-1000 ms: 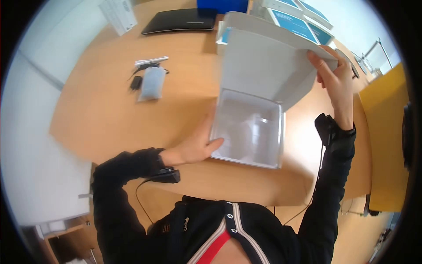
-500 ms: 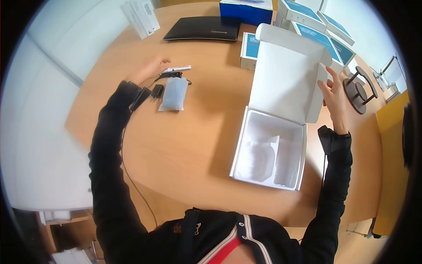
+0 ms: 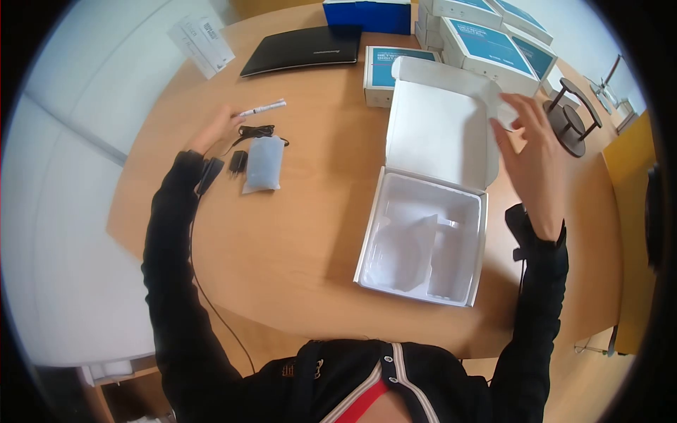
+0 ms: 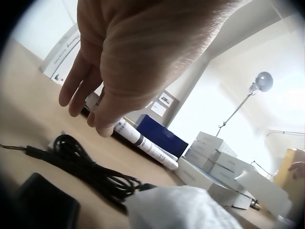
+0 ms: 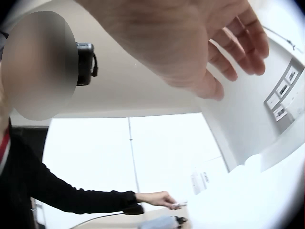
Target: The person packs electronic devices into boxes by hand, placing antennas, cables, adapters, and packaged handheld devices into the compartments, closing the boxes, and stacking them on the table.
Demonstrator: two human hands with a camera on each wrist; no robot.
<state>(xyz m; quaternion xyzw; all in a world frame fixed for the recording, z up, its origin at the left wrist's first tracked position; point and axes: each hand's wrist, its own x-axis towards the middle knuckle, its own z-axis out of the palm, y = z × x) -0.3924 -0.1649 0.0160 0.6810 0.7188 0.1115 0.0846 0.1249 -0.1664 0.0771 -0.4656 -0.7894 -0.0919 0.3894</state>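
My left hand (image 3: 218, 129) pinches the near end of a thin white printed roll (image 3: 264, 108) at the left of the table. In the left wrist view the roll (image 4: 147, 145) slants out past my thumb, with a dark band round it. Just nearer lie a coiled black cable (image 3: 255, 132), a black power adapter (image 3: 238, 162) and a translucent wrapped packet (image 3: 264, 166). Spread and bent, the fingers of my right hand (image 3: 532, 158) hold nothing beside the raised lid (image 3: 437, 134) of a white carton (image 3: 368, 233). Inside it sits a moulded white insert with compartments.
A black laptop (image 3: 303, 53) lies shut at the back, next to a blue box (image 3: 370, 17). Teal-and-white boxes (image 3: 486, 53) are stacked behind the carton. A dark brown stand (image 3: 568, 130) is at the right, and a white card (image 3: 201, 46) stands back left.
My left hand has gone from the carton's side to the white roll and now pinches it. My right hand has let go of the lid, which leans further back.
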